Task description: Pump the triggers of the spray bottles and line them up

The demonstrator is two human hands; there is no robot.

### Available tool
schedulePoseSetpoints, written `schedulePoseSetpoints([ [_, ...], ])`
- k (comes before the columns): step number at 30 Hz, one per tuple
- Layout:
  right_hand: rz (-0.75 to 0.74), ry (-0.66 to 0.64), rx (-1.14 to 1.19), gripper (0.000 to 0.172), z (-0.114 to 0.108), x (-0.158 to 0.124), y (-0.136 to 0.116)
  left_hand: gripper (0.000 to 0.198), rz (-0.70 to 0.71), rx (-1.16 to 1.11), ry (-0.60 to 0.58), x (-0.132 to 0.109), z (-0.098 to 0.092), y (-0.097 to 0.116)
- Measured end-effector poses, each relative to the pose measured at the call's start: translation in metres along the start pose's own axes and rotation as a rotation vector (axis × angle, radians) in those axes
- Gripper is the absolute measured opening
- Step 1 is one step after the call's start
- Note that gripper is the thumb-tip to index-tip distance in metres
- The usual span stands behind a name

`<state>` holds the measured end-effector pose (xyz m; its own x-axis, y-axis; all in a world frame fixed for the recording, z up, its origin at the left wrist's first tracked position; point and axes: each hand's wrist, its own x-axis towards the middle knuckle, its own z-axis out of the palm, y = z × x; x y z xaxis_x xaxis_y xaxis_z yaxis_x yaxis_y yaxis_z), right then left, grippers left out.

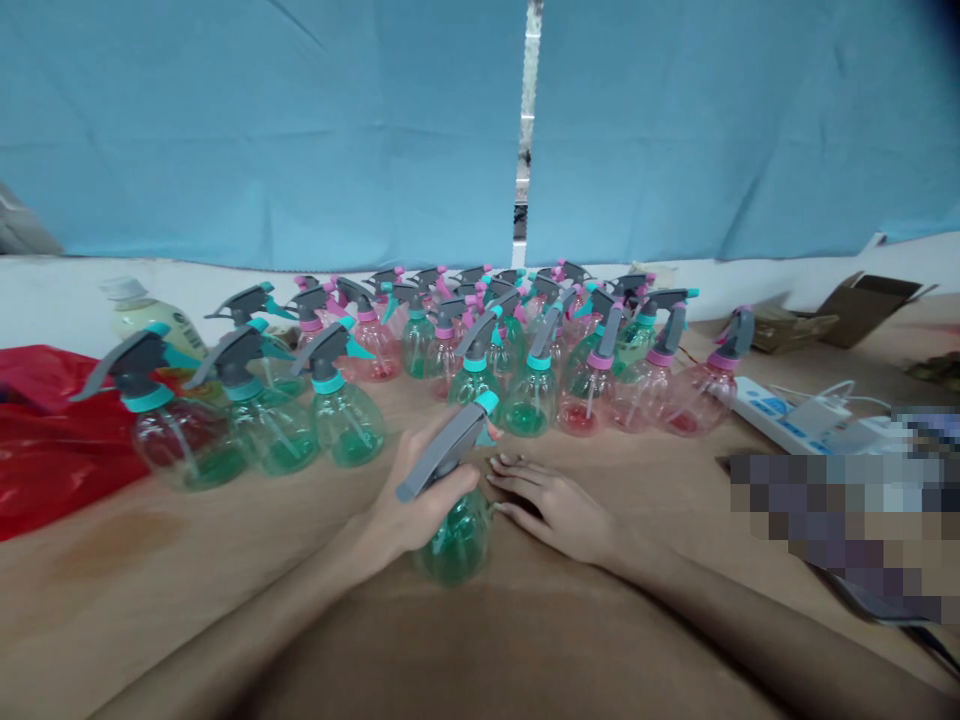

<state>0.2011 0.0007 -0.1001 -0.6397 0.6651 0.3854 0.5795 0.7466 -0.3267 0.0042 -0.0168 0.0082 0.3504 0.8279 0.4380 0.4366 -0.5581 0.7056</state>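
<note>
My left hand [420, 500] is wrapped round the neck of a green spray bottle [454, 545] with a grey and turquoise trigger head. The bottle is upright, and some of it is hidden by my fingers. To its right, my right hand [559, 505] lies low over the table with its fingers stretched toward the bottle, holding nothing. Just beyond my hands stand a green spray bottle [527, 405] and a pink spray bottle [581, 400]. Three more green bottles, among them the nearest one [349, 425], stand to the left.
Several more pink and green spray bottles crowd the back of the table [300, 620]. A red plastic bag [67, 440] and a pale capped bottle [154, 320] are at the left. A white power strip [780, 415], a cardboard box [862, 310] and a pixelated patch lie right.
</note>
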Motion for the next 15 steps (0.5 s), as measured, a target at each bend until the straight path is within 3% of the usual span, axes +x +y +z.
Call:
schedulePoseSetpoints([
  [10,0.16,0.11,-0.127,0.038,0.0002,-0.0021,0.0009,0.042,-0.065,-0.064,0.045,-0.0009,0.0068,-0.005],
  [15,0.165,0.115,-0.126,0.038,0.0008,-0.0022,0.0029,0.04,-0.079,-0.119,0.051,-0.0007,0.0073,-0.0043],
])
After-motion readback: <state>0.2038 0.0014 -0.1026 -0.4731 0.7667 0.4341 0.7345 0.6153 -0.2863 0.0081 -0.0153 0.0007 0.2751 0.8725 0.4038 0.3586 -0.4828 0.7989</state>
